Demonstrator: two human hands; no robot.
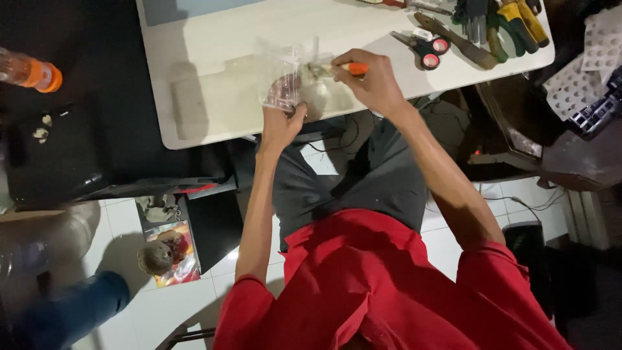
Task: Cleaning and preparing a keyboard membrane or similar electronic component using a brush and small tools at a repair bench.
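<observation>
My left hand (280, 123) pinches a clear plastic bag (283, 91) at the front edge of a white table (214, 104). The bag stands up from the tabletop and its contents are too blurred to name. My right hand (370, 81) is closed around a small tool with an orange handle (355, 67), its tip pointing left into the bag's top. Both forearms reach forward over my lap, where I see a red shirt and grey shorts.
Red-handled scissors (428, 49) and several hand tools (502, 23) lie at the table's far right. An orange-capped bottle (29, 71) sits on a dark surface to the left. White perforated trays (586, 61) are at right. Another person's blue-clad leg (71, 304) is at lower left.
</observation>
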